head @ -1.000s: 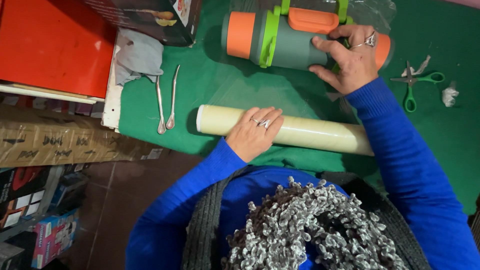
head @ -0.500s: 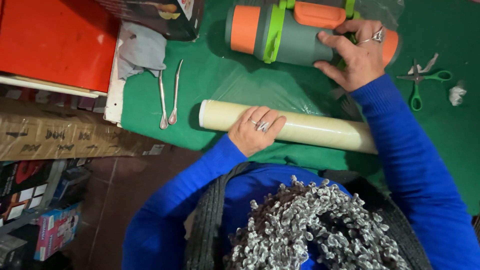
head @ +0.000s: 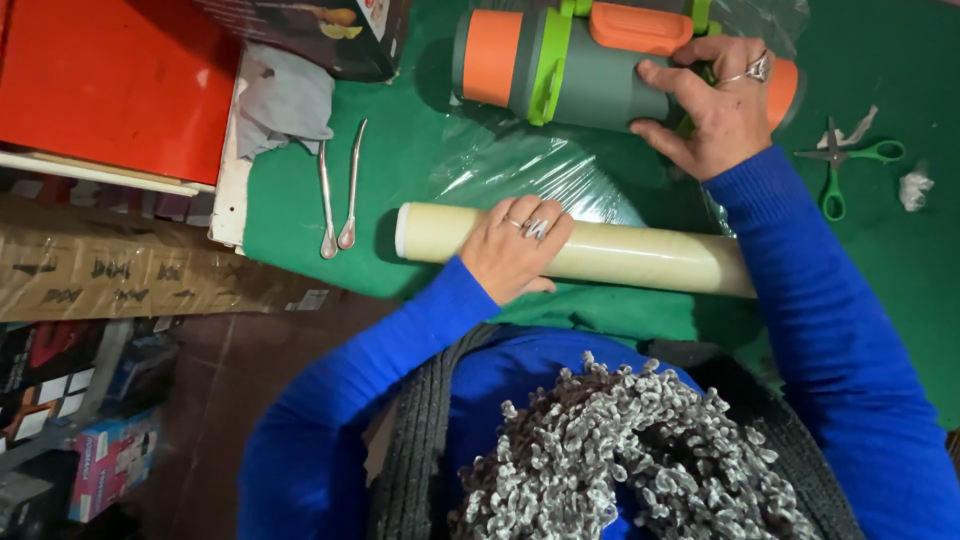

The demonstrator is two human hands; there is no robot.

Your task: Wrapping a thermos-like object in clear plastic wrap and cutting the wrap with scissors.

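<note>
My left hand rests palm-down on a long pale roll of clear plastic film that lies across the green cloth. A sheet of the film stretches from the roll toward a grey flask with orange ends and green straps, which lies on its side. My right hand grips the flask's body near its right end. Both hands wear rings, and both sleeves are blue.
Two metal spoons lie left of the roll, with a grey rag above them. Green-handled scissors and a crumpled white scrap sit at the right. A red box, a dark carton and cardboard crowd the left.
The view has shifted slightly. My right hand has slid a little on the flask; my left hand stays on the roll.
</note>
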